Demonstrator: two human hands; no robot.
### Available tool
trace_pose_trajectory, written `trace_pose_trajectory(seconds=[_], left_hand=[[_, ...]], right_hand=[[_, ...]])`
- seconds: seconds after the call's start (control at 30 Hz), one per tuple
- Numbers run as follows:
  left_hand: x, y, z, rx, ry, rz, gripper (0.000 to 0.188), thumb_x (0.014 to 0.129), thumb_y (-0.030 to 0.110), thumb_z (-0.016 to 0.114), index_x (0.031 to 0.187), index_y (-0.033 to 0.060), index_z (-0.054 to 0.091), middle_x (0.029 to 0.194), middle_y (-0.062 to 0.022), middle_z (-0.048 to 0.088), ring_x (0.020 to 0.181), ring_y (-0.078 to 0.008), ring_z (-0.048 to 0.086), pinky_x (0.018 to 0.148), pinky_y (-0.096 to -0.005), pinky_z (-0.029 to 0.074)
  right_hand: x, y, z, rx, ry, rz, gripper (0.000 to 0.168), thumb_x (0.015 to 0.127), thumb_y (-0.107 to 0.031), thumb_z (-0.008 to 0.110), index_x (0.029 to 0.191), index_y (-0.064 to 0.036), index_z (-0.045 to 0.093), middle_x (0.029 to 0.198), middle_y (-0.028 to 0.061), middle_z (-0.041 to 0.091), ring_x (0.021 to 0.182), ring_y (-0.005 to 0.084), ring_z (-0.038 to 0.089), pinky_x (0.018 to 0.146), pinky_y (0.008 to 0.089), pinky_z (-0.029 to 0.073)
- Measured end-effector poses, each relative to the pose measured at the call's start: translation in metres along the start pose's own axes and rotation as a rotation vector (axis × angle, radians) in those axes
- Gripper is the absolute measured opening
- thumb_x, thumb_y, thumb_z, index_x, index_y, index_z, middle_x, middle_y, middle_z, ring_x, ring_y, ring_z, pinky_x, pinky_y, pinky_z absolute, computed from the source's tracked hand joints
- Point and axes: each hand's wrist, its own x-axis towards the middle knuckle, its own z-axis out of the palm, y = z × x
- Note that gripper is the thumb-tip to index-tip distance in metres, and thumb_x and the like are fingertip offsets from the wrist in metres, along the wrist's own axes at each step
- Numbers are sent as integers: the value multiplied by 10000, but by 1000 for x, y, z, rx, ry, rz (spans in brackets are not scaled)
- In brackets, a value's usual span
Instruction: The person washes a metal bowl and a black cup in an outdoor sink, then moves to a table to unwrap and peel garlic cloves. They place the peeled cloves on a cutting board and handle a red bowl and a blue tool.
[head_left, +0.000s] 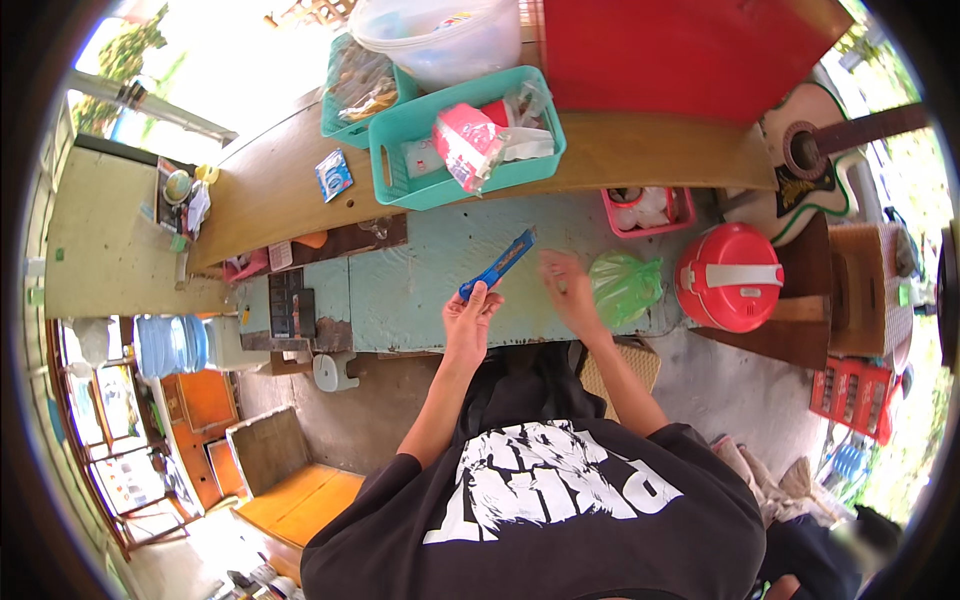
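My left hand (472, 307) holds a blue snap-off utility knife (502, 262) by its lower end, its tip pointing up and to the right above the pale green tabletop (405, 285). To the right of the knife, my right hand (566, 285) is raised and blurred, with its finger positions unclear; I cannot tell whether anything is in it. Close beside it lies a green plastic bag (626, 285) on the tabletop. Whether the knife's blade is out cannot be told.
A red rice cooker (729, 277) and a pink basket (651, 229) stand on the right. Beyond, a wooden shelf (270, 187) bears a teal basket (469, 191) of packets. A black box (289, 306) lies left; a white stool (334, 373) is below the table edge.
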Motion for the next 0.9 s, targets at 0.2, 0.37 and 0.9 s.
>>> trace_pose_trajectory(seconds=[0.2,0.37,0.9], left_hand=[[-5,12,23,-75,-79,-26,119,921,137,676,944,25,641,946,-107,703,730,-150,631,723,-277,520],[-19,29,5,38,-201,122,142,931,121,665,873,30,573,854,-87,675,716,-129,611,660,-265,491],[-81,128,-92,422,-471,97,274,1029,243,503,1158,2,520,764,28,476,672,-46,430,590,-207,394]], right_hand=[[-13,-73,36,573,-48,132,390,978,-256,572,1248,25,561,1066,84,646,954,147,601,771,302,487],[-31,-117,58,357,15,126,374,992,-205,536,1287,25,534,1032,76,646,926,136,593,789,297,488],[-84,-177,140,309,-232,62,323,1004,-141,504,1292,-1,546,1034,30,624,910,96,564,841,268,471]])
